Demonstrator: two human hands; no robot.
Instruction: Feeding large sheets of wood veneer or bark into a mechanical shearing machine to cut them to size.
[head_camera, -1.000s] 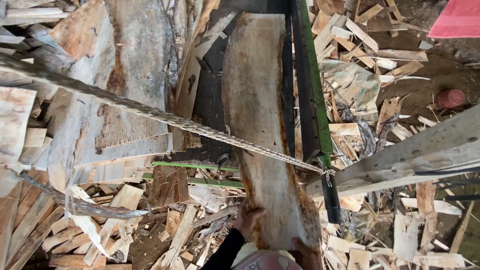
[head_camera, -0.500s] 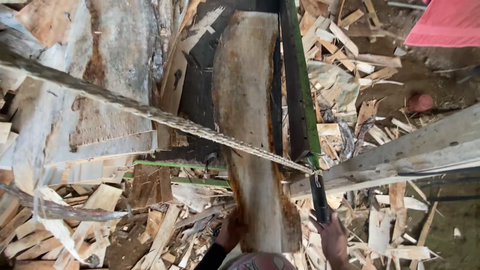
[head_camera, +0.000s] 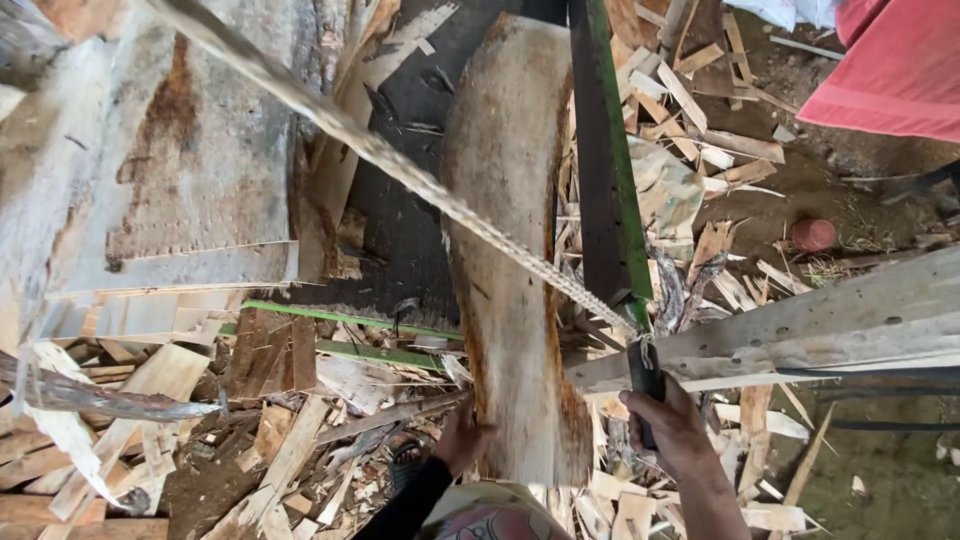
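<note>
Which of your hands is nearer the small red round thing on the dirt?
Right. The right hand grips a dark handle beside the green rail, on the same side as the red round object. The left hand is farther off, on the slab's opposite edge.

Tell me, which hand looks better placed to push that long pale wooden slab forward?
Probably the left hand: it already rests on the long pale wooden slab's near edge, while the right hand grips a dark handle.

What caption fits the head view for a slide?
Left hand steadies a rough wooden slab while right hand grips a dark handle amid wood offcuts.
</note>
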